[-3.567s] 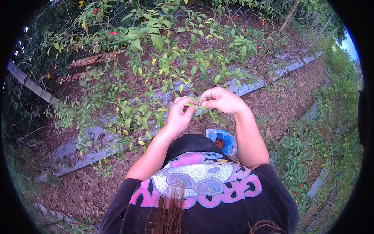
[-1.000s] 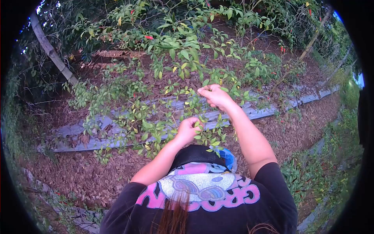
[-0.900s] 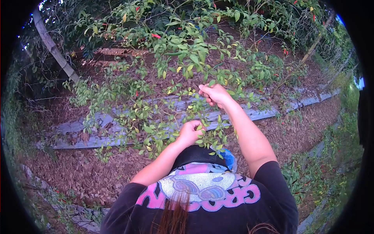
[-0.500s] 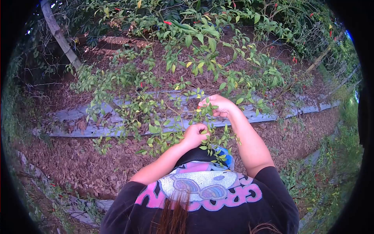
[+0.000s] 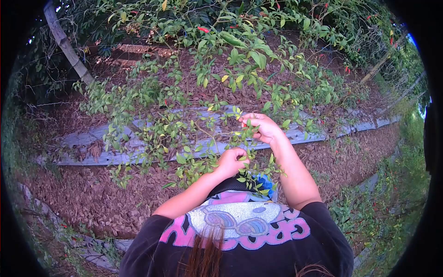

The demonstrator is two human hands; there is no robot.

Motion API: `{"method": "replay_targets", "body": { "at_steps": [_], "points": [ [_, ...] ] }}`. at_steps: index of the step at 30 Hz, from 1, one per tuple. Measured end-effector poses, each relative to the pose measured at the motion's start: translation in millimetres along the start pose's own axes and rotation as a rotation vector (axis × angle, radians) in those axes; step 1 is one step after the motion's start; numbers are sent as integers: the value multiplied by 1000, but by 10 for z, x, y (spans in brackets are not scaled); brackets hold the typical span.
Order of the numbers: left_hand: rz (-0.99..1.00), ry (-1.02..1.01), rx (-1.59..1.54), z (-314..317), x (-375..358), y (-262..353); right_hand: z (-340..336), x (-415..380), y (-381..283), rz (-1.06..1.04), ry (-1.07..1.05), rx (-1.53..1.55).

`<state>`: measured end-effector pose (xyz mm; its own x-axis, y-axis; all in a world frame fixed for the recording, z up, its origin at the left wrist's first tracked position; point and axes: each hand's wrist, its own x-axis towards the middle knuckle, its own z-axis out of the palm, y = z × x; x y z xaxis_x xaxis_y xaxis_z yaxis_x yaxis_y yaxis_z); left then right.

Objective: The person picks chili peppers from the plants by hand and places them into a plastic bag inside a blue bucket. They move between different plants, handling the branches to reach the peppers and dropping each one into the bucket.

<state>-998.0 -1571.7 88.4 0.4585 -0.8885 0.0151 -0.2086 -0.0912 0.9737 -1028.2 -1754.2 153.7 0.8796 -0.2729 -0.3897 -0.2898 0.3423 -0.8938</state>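
Note:
My right hand (image 5: 264,128) is closed in a pinch on a small red chili (image 5: 244,124) among the leaves. Lower and to the left, my left hand (image 5: 232,161) is curled shut on a leafy branch (image 5: 244,154) of the chili plant; whatever else lies inside its fingers is hidden. Leaves surround both hands, and some hang over the blue item (image 5: 265,183) and the dark pouch (image 5: 226,185) at my waist.
A grey plastic mulch sheet (image 5: 110,157) runs across the bed under the plants. Dry leaves (image 5: 115,203) cover the ground. More red chilies (image 5: 203,30) show on the plants ahead. A wooden post (image 5: 69,48) leans at the upper left, and another stake (image 5: 376,71) at the right.
My right hand has shifted slightly right, and the red chili at its fingertips shows a little more. My left hand stays almost in place. The view has moved slightly.

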Motion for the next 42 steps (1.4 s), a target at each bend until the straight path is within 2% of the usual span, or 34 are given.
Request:
{"method": "replay_targets", "body": {
  "at_steps": [5,7,10,11,13,14,17,19,20,23,27,30,32,35,37,39,40,42],
  "points": [
    [-4,-2,4,24,-1,19,-78,70,147,-13,159,47],
    [82,10,-98,45,5,-8,-137,177,231,-49,212,79],
    [-19,41,65,27,-13,166,-216,252,301,-71,205,100],
    [-53,35,-41,42,-45,234,-240,272,346,-82,188,104],
    [102,142,-61,57,-97,392,-222,266,373,-107,158,96],
    [13,32,-11,7,-135,446,-225,249,389,-119,144,83],
    [37,-159,-320,-272,-378,907,-176,144,350,-133,134,68],
    [65,-361,-530,-537,-565,1112,-106,54,323,-126,177,70],
    [79,-465,-635,-675,-663,1171,-232,111,418,-165,82,80],
    [124,-472,-682,-1061,-929,1226,-235,78,504,-154,167,118],
    [168,-136,-617,-1369,-1251,1099,-622,85,626,-132,143,281],
    [176,-28,-643,-1456,-1449,1055,-728,-253,525,-155,214,614],
    [174,-23,-640,-1441,-1496,1035,-890,-365,533,-220,146,746],
    [141,-222,-635,-1240,-1327,1100,-1131,-628,543,-223,81,931],
    [82,-392,-596,-1032,-1112,1163,-1223,-762,580,-258,98,927],
    [-10,-402,-526,-749,-924,1229,-1259,-899,599,-286,92,919],
    [-31,-420,-463,-628,-860,1303,-1143,-1021,544,-299,186,865],
    [-56,-493,-409,-477,-749,1374,-1183,-1147,644,-300,91,815]
  ]
}}
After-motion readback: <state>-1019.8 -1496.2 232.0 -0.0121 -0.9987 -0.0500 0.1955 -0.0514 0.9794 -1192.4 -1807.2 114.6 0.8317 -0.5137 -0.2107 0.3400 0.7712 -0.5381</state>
